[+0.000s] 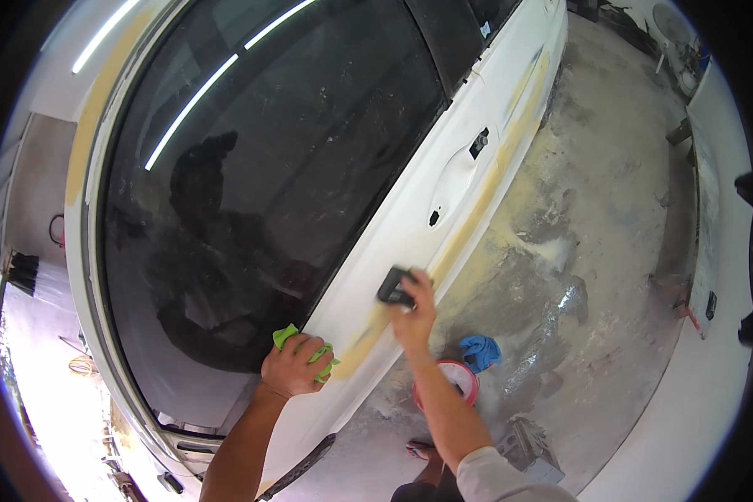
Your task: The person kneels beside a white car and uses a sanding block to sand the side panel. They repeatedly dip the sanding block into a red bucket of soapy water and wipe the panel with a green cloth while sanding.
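Note:
A white car door (396, 223) runs diagonally before me, its dark window (284, 159) on the left. Tan filler (474, 224) streaks the lower panel, with a patch under and between my hands. My left hand (289, 372) is closed around a bright green cloth (283, 336), resting against the door just below the window edge. Farther along the panel, my right hand (414, 318) grips a black sanding block (394, 286), slightly blurred. The block's underside is hidden, so its contact with the panel cannot be made out.
On the stained concrete floor (594, 217) to the right stands a red-rimmed bucket (476, 386), with a blue cloth (480, 353) at its edge. A grey box-like object (530, 450) sits nearer my feet. A fan (671, 23) is at the far right, by a white wall.

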A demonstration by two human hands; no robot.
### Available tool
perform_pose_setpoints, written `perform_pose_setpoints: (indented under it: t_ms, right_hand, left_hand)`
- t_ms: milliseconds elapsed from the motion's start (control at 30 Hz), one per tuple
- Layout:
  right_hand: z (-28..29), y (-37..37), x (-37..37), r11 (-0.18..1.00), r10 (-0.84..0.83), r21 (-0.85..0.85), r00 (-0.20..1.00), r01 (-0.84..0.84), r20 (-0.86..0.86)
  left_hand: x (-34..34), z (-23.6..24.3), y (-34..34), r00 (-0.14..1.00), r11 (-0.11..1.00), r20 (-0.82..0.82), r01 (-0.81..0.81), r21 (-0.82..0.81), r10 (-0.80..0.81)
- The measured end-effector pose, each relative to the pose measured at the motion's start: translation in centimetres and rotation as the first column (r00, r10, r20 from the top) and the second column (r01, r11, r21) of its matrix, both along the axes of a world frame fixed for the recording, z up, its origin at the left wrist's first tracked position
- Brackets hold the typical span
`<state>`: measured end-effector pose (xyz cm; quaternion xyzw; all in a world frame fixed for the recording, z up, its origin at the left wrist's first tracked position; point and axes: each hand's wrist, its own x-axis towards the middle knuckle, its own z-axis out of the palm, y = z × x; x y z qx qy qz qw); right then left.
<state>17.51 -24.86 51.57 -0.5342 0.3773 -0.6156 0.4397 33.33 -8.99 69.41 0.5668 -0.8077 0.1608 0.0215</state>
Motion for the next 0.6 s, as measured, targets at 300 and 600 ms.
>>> perform_pose_setpoints:
  t_ms: [300,600]
  right_hand:
    - [0.3,7.2,1.7,0.966,-0.02,0.255,0.996,0.041,-0.084]
    - [0.3,2.9,1.4,0.947,0.025,0.316,0.965,0.061,-0.26]
  left_hand:
    - [0.2,-0.5,-0.3,0.999,0.999,-0.005,-0.039,0.014,0.039]
    - [0.4,-0.8,-0.1,0.998,0.998,0.018,-0.056,0.005,0.056]
